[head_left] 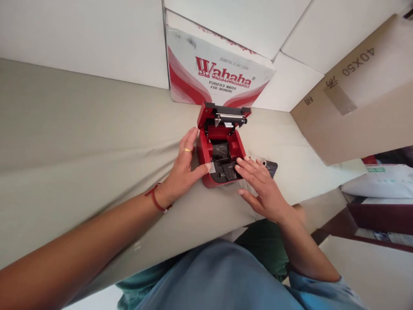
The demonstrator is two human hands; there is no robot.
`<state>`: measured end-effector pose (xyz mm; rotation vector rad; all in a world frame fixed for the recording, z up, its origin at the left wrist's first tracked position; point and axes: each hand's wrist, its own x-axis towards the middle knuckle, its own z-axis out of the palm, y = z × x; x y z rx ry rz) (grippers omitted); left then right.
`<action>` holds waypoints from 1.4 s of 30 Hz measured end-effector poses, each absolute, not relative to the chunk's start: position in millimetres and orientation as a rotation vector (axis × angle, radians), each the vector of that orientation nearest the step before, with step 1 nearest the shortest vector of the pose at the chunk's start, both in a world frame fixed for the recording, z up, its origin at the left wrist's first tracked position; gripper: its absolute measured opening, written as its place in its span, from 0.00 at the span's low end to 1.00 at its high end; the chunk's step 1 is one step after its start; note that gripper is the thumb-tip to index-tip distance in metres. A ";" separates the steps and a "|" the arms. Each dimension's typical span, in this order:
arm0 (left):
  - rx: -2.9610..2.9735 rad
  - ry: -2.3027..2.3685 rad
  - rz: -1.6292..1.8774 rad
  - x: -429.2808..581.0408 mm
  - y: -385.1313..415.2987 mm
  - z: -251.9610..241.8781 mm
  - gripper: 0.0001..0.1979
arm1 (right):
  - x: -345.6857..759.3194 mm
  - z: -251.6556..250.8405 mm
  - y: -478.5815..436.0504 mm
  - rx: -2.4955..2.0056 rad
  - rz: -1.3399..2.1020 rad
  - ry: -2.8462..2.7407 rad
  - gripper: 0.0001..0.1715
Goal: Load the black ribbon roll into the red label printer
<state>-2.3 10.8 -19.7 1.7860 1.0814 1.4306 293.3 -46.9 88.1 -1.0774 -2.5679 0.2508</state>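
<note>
Beige cloth-covered table [80,142] bearing one red device [221,150], lid [226,114] raised, just before one Wahaha carton [219,73], one brown cardboard box [364,99] off to the right. Two hands at the device: left hand [182,170], fingers together and flat against its left side, thumb touching the front edge; right hand [261,187], fingers slightly apart, tips resting on the black front part. One dark tag [271,167] lying just beyond the right hand.

Wide bare cloth [80,142] lies free left of the red device [204,150]. Its raised lid [226,113] stands just before the water box [213,73] behind; a brown carton [361,99] walls off the far right.
</note>
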 end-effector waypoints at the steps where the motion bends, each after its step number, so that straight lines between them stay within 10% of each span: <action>1: 1.841 1.095 1.445 -3.8 6.1 -14.0 0.48 | 293.9 86.9 -46.6 -1.079 0.235 -2.573 0.43; 27: 2.782 0.900 1.456 16.6 -36.3 21.0 0.38 | 241.7 124.8 102.4 -1.230 0.575 -1.976 0.46; 42: 2.747 1.024 1.558 5.9 -35.9 16.6 0.36 | 268.4 78.1 19.0 -1.096 0.682 -1.902 0.35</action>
